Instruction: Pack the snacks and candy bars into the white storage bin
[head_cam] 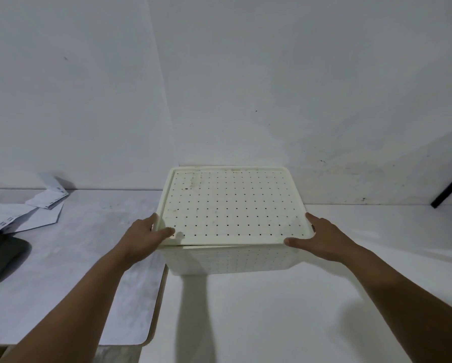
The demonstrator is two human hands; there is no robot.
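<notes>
Lid work first: my left hand and right hand clasp its near corners atop the bin, so lifting evenly comes next, I judge.

Bare white wall behind two white tables, papers left.

matt perforated plastic lid, paper sheets

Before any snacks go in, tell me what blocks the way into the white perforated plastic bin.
The white perforated lid covers the white perforated plastic bin. The left hand and right hand grip its near corners. No snacks are in view.
</notes>
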